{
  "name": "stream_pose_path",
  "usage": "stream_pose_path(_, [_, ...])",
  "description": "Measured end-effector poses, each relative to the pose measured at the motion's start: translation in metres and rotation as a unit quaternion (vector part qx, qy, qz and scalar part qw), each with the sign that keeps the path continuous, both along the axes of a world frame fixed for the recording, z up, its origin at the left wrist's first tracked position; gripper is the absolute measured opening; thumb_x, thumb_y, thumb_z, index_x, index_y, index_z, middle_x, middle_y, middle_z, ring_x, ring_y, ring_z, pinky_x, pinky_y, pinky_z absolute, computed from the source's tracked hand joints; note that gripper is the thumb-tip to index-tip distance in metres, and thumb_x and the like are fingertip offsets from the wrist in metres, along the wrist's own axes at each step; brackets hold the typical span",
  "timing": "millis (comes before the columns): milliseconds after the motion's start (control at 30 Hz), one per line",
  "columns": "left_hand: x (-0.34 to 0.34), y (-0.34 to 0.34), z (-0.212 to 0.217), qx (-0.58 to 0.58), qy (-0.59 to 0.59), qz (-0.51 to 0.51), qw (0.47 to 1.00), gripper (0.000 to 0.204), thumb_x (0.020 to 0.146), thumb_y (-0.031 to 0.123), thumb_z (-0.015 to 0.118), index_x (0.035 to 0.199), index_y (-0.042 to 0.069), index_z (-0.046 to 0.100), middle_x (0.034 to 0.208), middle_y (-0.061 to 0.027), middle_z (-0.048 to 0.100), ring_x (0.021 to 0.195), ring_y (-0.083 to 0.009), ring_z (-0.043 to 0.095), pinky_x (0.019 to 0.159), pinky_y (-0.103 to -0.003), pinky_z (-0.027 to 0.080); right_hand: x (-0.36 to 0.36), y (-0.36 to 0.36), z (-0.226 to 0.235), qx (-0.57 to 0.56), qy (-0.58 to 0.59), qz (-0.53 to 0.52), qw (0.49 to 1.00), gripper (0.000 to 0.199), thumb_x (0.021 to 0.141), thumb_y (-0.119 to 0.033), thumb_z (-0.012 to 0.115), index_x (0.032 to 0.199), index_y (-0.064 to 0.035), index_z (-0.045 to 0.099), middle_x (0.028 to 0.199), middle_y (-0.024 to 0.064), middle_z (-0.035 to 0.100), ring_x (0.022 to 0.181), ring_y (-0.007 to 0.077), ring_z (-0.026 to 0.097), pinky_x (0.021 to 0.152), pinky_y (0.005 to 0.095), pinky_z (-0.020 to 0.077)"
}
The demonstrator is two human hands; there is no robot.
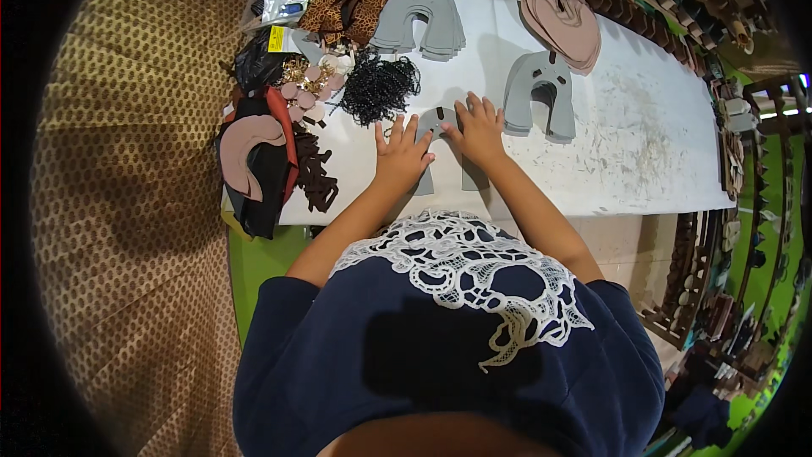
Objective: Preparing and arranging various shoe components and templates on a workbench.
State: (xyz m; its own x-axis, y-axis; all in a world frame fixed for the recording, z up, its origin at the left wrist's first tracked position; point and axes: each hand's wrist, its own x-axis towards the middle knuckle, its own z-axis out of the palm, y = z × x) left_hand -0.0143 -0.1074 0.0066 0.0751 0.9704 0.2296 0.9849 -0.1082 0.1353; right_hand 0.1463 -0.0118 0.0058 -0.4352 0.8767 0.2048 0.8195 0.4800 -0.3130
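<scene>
A grey U-shaped cut piece (474,176) lies on the white-covered table in front of me, its two ends pointing toward my body. My left hand (402,157) rests flat on its left side, fingers spread. On its upper right side lies my right hand (480,134), also with fingers apart. Between the hands, a small dark tab (440,113) sits at the top of the curve. Both palms partly cover the piece. Just right of my right hand is a stack of similar grey pieces (518,102) with dark tabs on top.
Another grey stack (397,27) and pink cut pieces (562,26) lie farther back. To the left are black beaded-looking strands (378,85), pink discs (300,100), brown strips (315,174), leopard-print material (326,13) and pink curved pieces (241,153). Shoe racks (685,288) line the right.
</scene>
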Motion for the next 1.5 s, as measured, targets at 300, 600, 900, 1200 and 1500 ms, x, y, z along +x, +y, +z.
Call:
stream_pose_path(300, [-0.003, 0.007, 0.009, 0.004, 0.003, -0.023, 1.000, 0.036, 0.077, 0.041, 0.063, 0.107, 0.023, 0.062, 0.137, -0.0096, 0.040, 0.127, -0.0299, 0.033, 0.102, -0.063, 0.010, -0.014, 0.037, 0.012, -0.144, 0.012, 0.056, 0.988, 0.028, 0.064, -0.038, 0.075, 0.080, -0.0171, 0.067, 0.118, 0.0038, 0.051, 0.122, 0.0323, 0.035, 0.098, 0.0539, 0.0248])
stream_pose_path(600, [0.000, 0.009, 0.012, -0.040, -0.038, 0.010, 0.998, 0.036, 0.080, 0.042, 0.060, 0.109, 0.022, 0.062, 0.138, -0.0115, 0.038, 0.128, -0.0307, 0.032, 0.102, -0.063, 0.008, -0.014, 0.049, 0.012, -0.148, -0.042, 0.136, 0.979, 0.035, 0.059, -0.041, 0.077, 0.084, -0.0170, 0.071, 0.123, 0.0016, 0.051, 0.129, 0.0339, 0.028, 0.101, 0.0588, 0.0178])
stream_pose_path(900, [-0.003, 0.000, 0.004, -0.031, 0.013, -0.015, 0.999, 0.049, 0.078, 0.045, 0.061, 0.122, 0.025, 0.054, 0.139, -0.0087, 0.038, 0.129, -0.0296, 0.032, 0.102, -0.063, 0.010, -0.025, 0.042, 0.017, -0.187, -0.091, 0.174, 0.963, 0.035, 0.067, -0.039, 0.072, 0.095, -0.0163, 0.072, 0.137, -0.0007, 0.042, 0.134, 0.0351, 0.019, 0.104, 0.0642, 0.0084])
stream_pose_path(1200, [-0.008, 0.005, 0.014, -0.060, 0.030, -0.048, 0.997, 0.057, 0.075, 0.048, 0.063, 0.126, 0.025, 0.051, 0.138, -0.0091, 0.038, 0.129, -0.0305, 0.031, 0.102, -0.064, 0.012, -0.040, 0.034, 0.017, -0.246, -0.122, 0.082, 0.958, 0.035, 0.071, -0.036, 0.069, 0.100, -0.0160, 0.071, 0.139, -0.0022, 0.040, 0.136, 0.0347, 0.017, 0.104, 0.0652, 0.0092])
stream_pose_path(1500, [-0.001, 0.000, 0.010, -0.043, 0.048, -0.009, 0.998, 0.058, 0.074, 0.051, 0.063, 0.124, 0.025, 0.052, 0.138, -0.0093, 0.038, 0.129, -0.0308, 0.031, 0.102, -0.064, 0.013, -0.042, 0.031, 0.031, -0.247, -0.147, 0.070, 0.955, 0.042, 0.076, -0.046, 0.060, 0.100, -0.0139, 0.071, 0.138, 0.0011, 0.041, 0.136, 0.0358, 0.017, 0.103, 0.0659, 0.0102])
